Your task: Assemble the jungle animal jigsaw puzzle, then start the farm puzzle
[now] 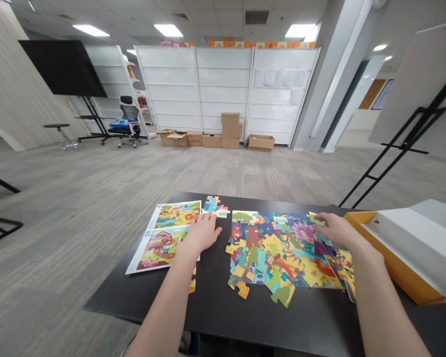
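Head view: the left hand (202, 232) lies flat, fingers loosely together, on the edge of the picture sheet (159, 243), hiding its right border. The right hand (336, 229) pinches a green puzzle piece (315, 219) at its fingertips, over the puzzle (278, 255); its forearm covers the puzzle's right side. Loose pieces (214, 206) lie just beyond the left fingertips.

A smooth, matt black bench (215, 307) is seen; the jigsaw pieces (278, 253) look like printed cardboard, the picture sheet (163, 238) like slightly glossy paper.
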Demonstrator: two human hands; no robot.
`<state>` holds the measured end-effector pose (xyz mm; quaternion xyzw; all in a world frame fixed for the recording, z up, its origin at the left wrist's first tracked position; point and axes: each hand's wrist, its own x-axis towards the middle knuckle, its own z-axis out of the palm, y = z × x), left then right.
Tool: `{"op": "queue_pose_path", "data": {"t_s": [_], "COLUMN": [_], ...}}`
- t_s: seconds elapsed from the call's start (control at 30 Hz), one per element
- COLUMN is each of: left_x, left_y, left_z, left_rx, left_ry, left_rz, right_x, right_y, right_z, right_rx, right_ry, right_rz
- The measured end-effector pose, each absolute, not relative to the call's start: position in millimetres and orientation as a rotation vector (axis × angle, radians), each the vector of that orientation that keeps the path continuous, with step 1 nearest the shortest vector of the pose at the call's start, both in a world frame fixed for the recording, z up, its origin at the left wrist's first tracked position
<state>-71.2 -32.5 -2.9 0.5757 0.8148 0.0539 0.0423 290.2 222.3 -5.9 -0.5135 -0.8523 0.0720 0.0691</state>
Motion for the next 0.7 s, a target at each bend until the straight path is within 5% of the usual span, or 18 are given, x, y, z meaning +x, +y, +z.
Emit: {"op": "queue_pose_path", "data": {"t_s": [0.7], "left_x": [-104], "left_y": [-108], "left_z": [38], "left_rx": [1.44], "left_ry": [2.469], "left_rz": [0.065], "right_x": [237], "right_y": [182], "right_z": [4], "right_rx": [-1.12], "right_ry": [-2.647], "right_rz": [0.324]}}
